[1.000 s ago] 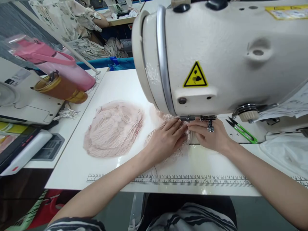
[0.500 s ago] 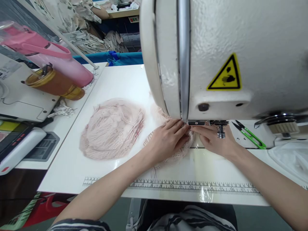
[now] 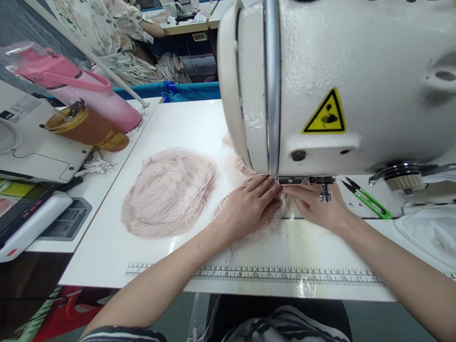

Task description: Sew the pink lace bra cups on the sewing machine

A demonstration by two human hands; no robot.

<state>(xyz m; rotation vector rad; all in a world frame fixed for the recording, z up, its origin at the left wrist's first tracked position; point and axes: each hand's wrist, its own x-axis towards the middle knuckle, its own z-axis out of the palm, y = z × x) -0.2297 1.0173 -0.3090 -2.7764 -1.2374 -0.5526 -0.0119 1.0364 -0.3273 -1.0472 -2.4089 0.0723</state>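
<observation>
A piece of pale pink lace fabric (image 3: pixel 237 168) lies under the head of a white sewing machine (image 3: pixel 309 52). My left hand (image 3: pixel 251 204) rests on the lace, its fingers bent close together and gripping it beside the needle area. From the other side, my right hand (image 3: pixel 320 204) reaches in with its index finger at the fabric's edge and the thumb beneath, pinching it. The machine head and my fingers hide the exact stitching spot. Left of my hands sits a round pile of pink lace pieces (image 3: pixel 167 194) with loose reddish threads.
Green-handled thread snips (image 3: pixel 372 202) lie right of my right hand. A ruler strip (image 3: pixel 256 274) runs along the table's front. White fabric (image 3: pixel 427 232) lies at the right. A pink bottle (image 3: pixel 96 95) and amber cup (image 3: pixel 89 128) stand left. Another person (image 3: pixel 96 28) is beyond.
The view has shifted slightly, so the machine and table items sit a little differently in the picture. Both hands keep nearly the same place on the lace.
</observation>
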